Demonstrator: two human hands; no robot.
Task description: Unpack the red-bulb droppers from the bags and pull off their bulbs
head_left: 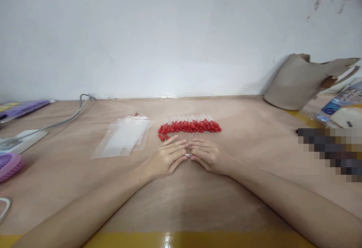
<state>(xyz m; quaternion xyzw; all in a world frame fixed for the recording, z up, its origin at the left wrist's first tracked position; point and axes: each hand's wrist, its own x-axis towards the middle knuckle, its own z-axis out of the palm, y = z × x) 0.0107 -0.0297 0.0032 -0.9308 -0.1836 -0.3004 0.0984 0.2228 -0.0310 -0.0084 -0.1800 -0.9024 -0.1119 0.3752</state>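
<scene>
"Beginning with containers: how do your clear bags [124, 138] lie?"

"Flat and overlapping on the table [141, 214], left of your left hand [170, 155]; whether they hold anything cannot be told. Your beige container [295, 82] sits tilted at the far right near the wall [169, 36], its inside hidden from view."

"And your pose?"

"Left hand and right hand [208, 155] are low, backs up, fingertips facing each other across a narrow gap."

"Your grip?"

"Both hands pinch a thin clear tube [188, 155], its middle bridging that gap."

"Your red-bulbed droppers [189, 126]?"

"Rowed just beyond your hands, bulbs toward you, clear stems toward the wall."
</scene>
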